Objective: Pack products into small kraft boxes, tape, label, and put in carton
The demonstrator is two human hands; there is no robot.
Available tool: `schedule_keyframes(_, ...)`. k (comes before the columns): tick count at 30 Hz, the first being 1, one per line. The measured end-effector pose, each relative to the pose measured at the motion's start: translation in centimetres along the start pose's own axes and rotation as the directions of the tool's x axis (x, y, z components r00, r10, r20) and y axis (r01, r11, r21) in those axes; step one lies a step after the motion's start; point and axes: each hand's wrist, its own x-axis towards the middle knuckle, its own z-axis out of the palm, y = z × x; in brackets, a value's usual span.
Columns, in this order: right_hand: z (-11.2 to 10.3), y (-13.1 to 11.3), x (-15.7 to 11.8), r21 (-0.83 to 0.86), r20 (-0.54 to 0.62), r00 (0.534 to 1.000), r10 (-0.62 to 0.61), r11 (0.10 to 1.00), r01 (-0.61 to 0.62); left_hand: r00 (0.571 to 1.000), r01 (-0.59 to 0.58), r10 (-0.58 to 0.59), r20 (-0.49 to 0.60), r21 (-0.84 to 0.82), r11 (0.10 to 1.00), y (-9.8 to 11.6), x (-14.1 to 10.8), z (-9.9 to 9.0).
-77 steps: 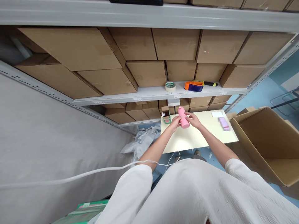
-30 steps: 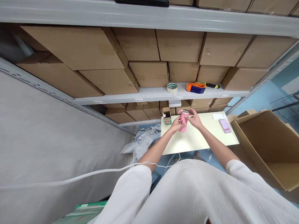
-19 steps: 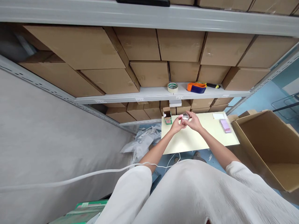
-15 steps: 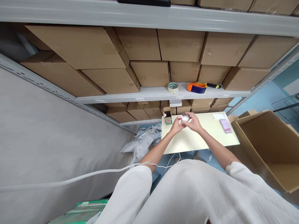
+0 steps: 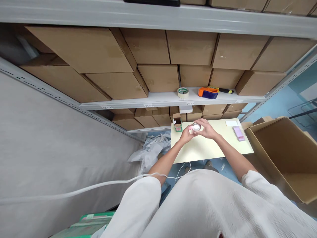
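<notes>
Over the pale yellow table (image 5: 208, 145), a small round item (image 5: 196, 127) with a shiny silvery face and a pink part is held between both hands. I cannot tell its exact kind. My left hand (image 5: 187, 135) closes on its left, pink side. Curled around the other side is my right hand (image 5: 206, 129), with thumb and fingers against the rim. Just to the left stands a small open carton (image 5: 177, 123) with a green and pink lower part. Further right on the table lie a purple pack (image 5: 238, 133), blurred out, and a white card (image 5: 231, 123).
Shelves of cardboard boxes (image 5: 158, 78) rise behind the table. A tape roll (image 5: 183, 93) and an orange-and-blue tape dispenser (image 5: 208, 93) rest on the shelf. At right is a large open carton (image 5: 284, 155). Plastic wrap (image 5: 151, 148) and a white cable (image 5: 99, 185) are on the left.
The round item has turned slightly between my hands, so its silvery face shows brighter. My right hand and forearm have shifted a little to the right.
</notes>
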Motion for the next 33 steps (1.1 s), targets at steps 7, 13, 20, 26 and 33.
schedule_keyframes(7, -0.6, 0.0, 0.1, 0.066, 0.131, 0.989, -0.061, 0.996, 0.053, 1.000, 0.002, -0.002, 0.019, -0.005, 1.000, 0.0, 0.0, -0.7)
schedule_keyframes(13, 1.2, -1.3, 0.5, -0.254, 0.024, 0.994, 0.107, 0.962, -0.097, 0.998, -0.049, 0.046, 0.030, 0.098, 0.994, -0.8, -0.2, 0.0)
schedule_keyframes(20, 1.6, -1.9, 0.5, -0.278, 0.050, 0.998, 0.040, 0.960, -0.025, 0.999, -0.037, 0.038, -0.011, 0.080, 0.996, -1.4, -0.4, -0.4)
schedule_keyframes(26, 1.3, -2.3, 0.3, -0.290, 0.099, 0.994, 0.041, 0.957, -0.010, 0.995, -0.095, 0.097, -0.015, 0.130, 0.987, -2.4, -0.3, -0.6)
schedule_keyframes(33, 1.2, -2.9, 0.2, -0.368, 0.121, 0.991, 0.058, 0.930, -0.010, 0.984, -0.168, 0.177, -0.018, 0.244, 0.955, -3.9, 0.0, -0.5)
